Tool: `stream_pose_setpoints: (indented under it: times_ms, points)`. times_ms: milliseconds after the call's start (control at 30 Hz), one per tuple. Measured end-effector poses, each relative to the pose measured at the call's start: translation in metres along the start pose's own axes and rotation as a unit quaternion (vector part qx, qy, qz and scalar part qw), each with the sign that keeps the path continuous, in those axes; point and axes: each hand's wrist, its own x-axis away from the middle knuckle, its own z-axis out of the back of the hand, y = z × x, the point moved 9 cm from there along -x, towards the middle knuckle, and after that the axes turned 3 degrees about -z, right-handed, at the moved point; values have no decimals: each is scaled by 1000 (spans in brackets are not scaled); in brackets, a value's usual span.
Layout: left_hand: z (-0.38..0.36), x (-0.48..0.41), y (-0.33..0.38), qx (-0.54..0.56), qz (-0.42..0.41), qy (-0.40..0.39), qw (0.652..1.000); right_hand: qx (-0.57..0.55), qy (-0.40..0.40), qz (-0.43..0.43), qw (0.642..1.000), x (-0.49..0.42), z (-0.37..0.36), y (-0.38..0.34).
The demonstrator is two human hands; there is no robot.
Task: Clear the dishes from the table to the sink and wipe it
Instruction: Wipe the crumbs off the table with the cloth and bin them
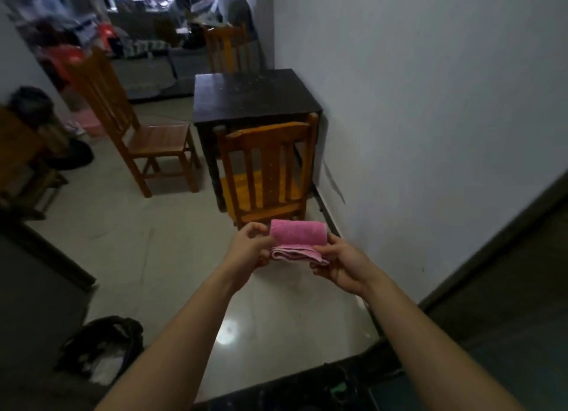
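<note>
Hands: you are showing two, both bare, reaching out in the lower middle of the frame.
Left hand [249, 248]: you are pinching the left end of the cloth, fingers curled around it.
Right hand [339, 264]: you are gripping the right end of the cloth, thumb lying over its lower folds.
Cloth [297, 238]: one, pink, folded in layers; you are holding it in the air between both hands, just below centre frame.
Cloth axis: its long axis is running left to right across the frame, one end at each hand; the top flap is standing up and curling over, the folded layers hanging beneath.
Table [252, 97]: one, dark, sitting against the wall in the upper middle; no dishes are showing on its top.
Chairs: three wooden ones; one [267, 167] is facing the table's near end, one [135, 124] is standing to its left, one [227, 46] is standing behind it.
Floor [129, 244]: pale tile, glossy, with a light reflection showing below your arms.
</note>
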Motion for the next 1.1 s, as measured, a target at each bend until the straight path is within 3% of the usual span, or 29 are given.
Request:
stream_pose_setpoints:
  times_ms: [233,433,600,733,900,1100]
  points:
    - [87,-120,68,60,-44,26,997,98,-64,7,993,-149,-73,-88]
    - [155,-236,166,95,-110,23,989,272,-110,45,955,-277,-144,-214]
    - [215,-319,223,-22,-125,78,989,328,-103,51,938,-368,-200,-284]
    - [275,-396,247,41,-112,104,987,273,-28,85,958,-462,-231,-323]
    - [346,-491,267,58,-109,145,982,156,39,53,985,-567,-274,-342]
    - [428,-602,289,74,-79,125,986,66,84,19,994,-682,-321,-361]
